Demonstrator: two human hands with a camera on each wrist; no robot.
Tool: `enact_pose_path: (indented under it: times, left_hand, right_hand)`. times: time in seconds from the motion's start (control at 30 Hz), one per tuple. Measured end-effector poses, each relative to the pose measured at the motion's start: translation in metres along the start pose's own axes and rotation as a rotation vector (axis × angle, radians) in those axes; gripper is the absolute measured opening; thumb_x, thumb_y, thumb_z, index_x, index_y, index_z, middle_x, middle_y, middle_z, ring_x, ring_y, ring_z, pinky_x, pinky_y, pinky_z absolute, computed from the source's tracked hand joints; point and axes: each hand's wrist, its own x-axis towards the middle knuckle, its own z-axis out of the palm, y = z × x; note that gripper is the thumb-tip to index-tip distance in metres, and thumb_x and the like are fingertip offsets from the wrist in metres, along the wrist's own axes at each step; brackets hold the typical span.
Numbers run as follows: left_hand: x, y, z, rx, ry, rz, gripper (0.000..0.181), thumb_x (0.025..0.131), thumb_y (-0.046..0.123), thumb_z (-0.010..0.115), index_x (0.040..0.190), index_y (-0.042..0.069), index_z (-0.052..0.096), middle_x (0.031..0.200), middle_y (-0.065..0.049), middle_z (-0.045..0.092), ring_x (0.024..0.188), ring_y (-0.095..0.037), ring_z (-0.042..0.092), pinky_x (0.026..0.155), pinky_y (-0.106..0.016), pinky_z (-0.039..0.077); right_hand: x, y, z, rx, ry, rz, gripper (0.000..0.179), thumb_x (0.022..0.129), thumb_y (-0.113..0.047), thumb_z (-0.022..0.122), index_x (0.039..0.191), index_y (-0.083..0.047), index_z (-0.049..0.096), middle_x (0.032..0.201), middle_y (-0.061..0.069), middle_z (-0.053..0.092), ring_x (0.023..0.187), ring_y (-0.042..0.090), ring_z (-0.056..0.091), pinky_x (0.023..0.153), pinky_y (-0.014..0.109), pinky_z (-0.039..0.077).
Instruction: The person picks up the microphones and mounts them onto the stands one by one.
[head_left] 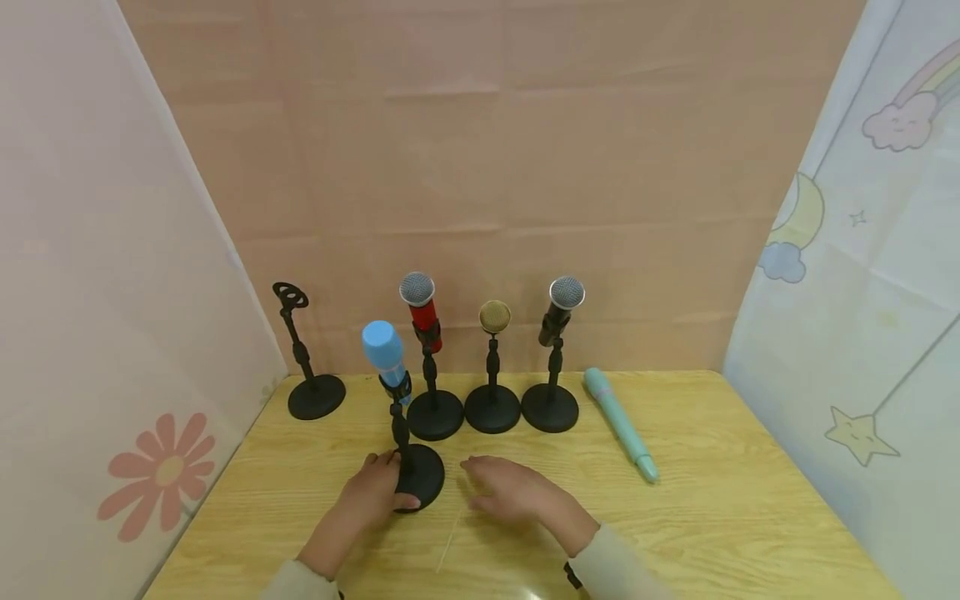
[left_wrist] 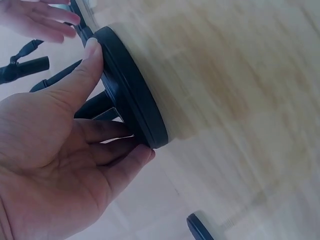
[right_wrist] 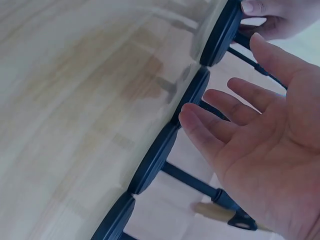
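Observation:
A blue microphone [head_left: 383, 346] sits tilted in the clip of a black desk stand [head_left: 425, 479], which is on the table in front of the row of stands. My left hand [head_left: 366, 493] grips that stand's round base by its edge, with the thumb on the near side. In the left wrist view, thumb and fingers curl around the thick black base [left_wrist: 134, 92]. To the right of the base, my right hand [head_left: 513, 492] is held apart from it, a little blurred. Its fingers [right_wrist: 232, 107] look loosely extended in the right wrist view, with nothing in them.
Behind stand a red microphone [head_left: 424, 315], a gold-headed microphone [head_left: 495, 317] and a black microphone [head_left: 557, 323] on stands close together. A stand without a microphone [head_left: 317, 397] is at the back left. A teal microphone [head_left: 621, 425] lies on the table [head_left: 712, 500] at right.

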Motion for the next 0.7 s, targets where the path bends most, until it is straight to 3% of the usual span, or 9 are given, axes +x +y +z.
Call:
enact_pose_path:
  times: [0.2, 0.43, 0.7]
  left_hand:
    - [0.003, -0.006, -0.005, -0.007, -0.011, -0.016, 0.082, 0.084, 0.042, 0.080, 0.137, -0.015, 0.053, 0.139, -0.029, 0.053, 0.125, -0.046, 0.050, 0.094, -0.054, 0.052]
    - [0.009, -0.026, -0.006, 0.010, 0.012, -0.021, 0.080, 0.087, 0.038, 0.078, 0.137, -0.019, 0.050, 0.141, -0.033, 0.051, 0.126, -0.050, 0.048, 0.098, -0.057, 0.049]
    - [0.023, -0.035, -0.011, -0.003, -0.022, -0.031, 0.080, 0.091, 0.036, 0.074, 0.141, -0.019, 0.044, 0.146, -0.035, 0.044, 0.130, -0.052, 0.044, 0.104, -0.057, 0.045]
  right_hand:
    - [-0.015, 0.011, -0.009, 0.084, 0.032, 0.034, 0.056, 0.099, -0.027, 0.067, 0.149, -0.008, 0.050, 0.152, 0.011, 0.050, 0.141, 0.030, 0.046, 0.114, 0.046, 0.040]
    - [-0.026, 0.035, -0.019, 0.157, 0.093, 0.098, 0.057, 0.100, -0.024, 0.066, 0.149, -0.003, 0.048, 0.151, 0.019, 0.049, 0.140, 0.039, 0.046, 0.112, 0.055, 0.039]
    - [-0.042, 0.066, -0.036, 0.164, 0.243, 0.232, 0.053, 0.099, -0.019, 0.068, 0.144, 0.002, 0.052, 0.146, 0.023, 0.053, 0.135, 0.043, 0.049, 0.108, 0.058, 0.041]
